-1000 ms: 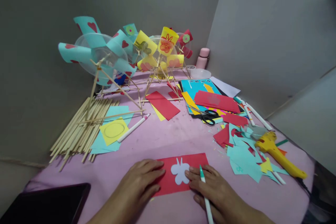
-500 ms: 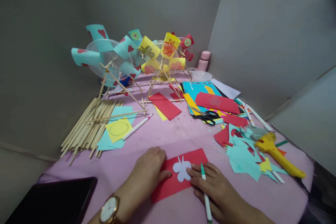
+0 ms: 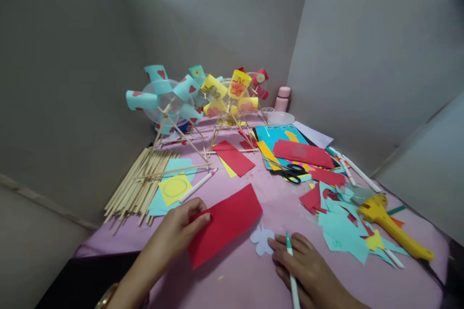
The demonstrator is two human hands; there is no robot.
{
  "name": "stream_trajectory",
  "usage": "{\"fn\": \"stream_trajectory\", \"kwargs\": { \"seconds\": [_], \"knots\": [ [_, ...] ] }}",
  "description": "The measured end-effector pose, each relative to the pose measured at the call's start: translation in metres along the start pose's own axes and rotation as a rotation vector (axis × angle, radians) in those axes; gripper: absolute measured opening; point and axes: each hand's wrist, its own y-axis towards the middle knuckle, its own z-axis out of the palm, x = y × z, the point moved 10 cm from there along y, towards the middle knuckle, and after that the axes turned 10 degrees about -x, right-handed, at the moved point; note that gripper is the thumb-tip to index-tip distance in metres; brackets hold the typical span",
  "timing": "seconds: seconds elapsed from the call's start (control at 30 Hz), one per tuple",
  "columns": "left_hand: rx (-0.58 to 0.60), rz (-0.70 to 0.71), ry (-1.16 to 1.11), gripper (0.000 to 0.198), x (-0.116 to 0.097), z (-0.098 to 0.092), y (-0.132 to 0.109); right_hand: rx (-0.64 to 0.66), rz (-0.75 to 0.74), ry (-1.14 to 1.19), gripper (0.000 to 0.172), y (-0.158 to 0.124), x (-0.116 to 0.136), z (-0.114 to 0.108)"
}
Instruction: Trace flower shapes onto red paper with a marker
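A red paper rectangle (image 3: 227,224) is pinched at its left end between the thumb and fingers of my left hand (image 3: 183,224), tilted and raised off the pink tabletop. To its right, a white butterfly cutout (image 3: 261,240) lies on the table. The fingertips of my right hand (image 3: 308,263) touch the cutout's right edge. A white marker with a green tip (image 3: 292,275) is held in that same hand, pointing away from me.
Paper pinwheels on stick stands (image 3: 166,101) rise at the back. Bamboo sticks (image 3: 139,181) lie left. Right are scissors (image 3: 292,173), paper scraps (image 3: 340,229) and a yellow glue gun (image 3: 393,224). A dark flat object (image 3: 83,280) is at lower left.
My left hand has lifted the red paper from under the butterfly cutout, which now rests on the table. My right hand stays by the cutout with the marker. The view has tilted up.
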Motion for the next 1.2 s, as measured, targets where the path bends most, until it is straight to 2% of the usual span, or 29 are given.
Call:
{"fn": "stream_trajectory", "kwargs": {
  "seconds": [0.07,0.13,0.27,0.37,0.53,0.6,0.67,0.73,0.77,0.83,0.93,0.97,1.1,1.13,1.2],
  "knots": [
    [-0.045,-0.045,-0.124,0.034,-0.001,-0.011,-0.002,-0.096,-0.049,-0.03,0.018,-0.003,0.0,0.002],
    [-0.083,-0.085,-0.243,0.037,-0.003,-0.016,-0.004,-0.289,-0.052,-0.064,0.021,-0.005,-0.004,-0.007],
    [-0.139,-0.119,-0.43,0.042,-0.012,-0.015,-0.002,-0.128,0.042,-0.199,0.031,0.005,-0.03,0.007],
    [-0.179,-0.107,-0.522,0.045,-0.023,-0.015,0.002,0.019,0.153,-0.32,0.042,0.019,-0.053,0.008],
    [-0.182,-0.098,-0.638,0.041,-0.036,-0.013,0.005,0.146,0.226,-0.306,0.067,0.033,-0.068,0.011],
    [-0.177,-0.102,-0.673,0.041,-0.038,-0.012,0.006,0.145,0.268,-0.255,0.069,0.035,-0.072,0.007],
    [-0.185,-0.096,-0.682,0.041,-0.041,-0.011,0.007,0.072,0.339,-0.149,0.057,0.04,-0.074,-0.006],
    [-0.208,-0.08,-0.679,0.04,-0.042,-0.009,0.01,-0.041,0.434,0.041,0.039,0.051,-0.072,-0.022],
    [-0.216,-0.068,-0.678,0.04,-0.042,-0.006,0.012,-0.073,0.473,0.165,0.035,0.058,-0.069,-0.026],
    [-0.23,-0.031,-0.68,0.04,-0.043,0.001,0.016,-0.119,0.524,0.446,0.041,0.076,-0.058,-0.027],
    [-0.182,0.016,-0.698,0.038,-0.042,0.021,0.023,-0.146,0.615,0.818,0.062,0.098,-0.045,-0.013],
    [-0.126,0.019,-0.708,0.038,-0.041,0.031,0.025,-0.168,0.645,0.811,0.066,0.102,-0.046,-0.01],
    [0.095,0.001,-0.681,0.034,-0.035,0.06,0.033,-0.08,0.641,0.651,0.067,0.11,-0.054,0.003],
    [0.113,0.003,-0.673,0.035,-0.034,0.062,0.035,-0.061,0.632,0.604,0.065,0.111,-0.061,0.002],
    [0.055,0.003,-0.673,0.038,-0.035,0.055,0.042,-0.059,0.625,0.456,0.057,0.113,-0.085,-0.009]
  ]
}}
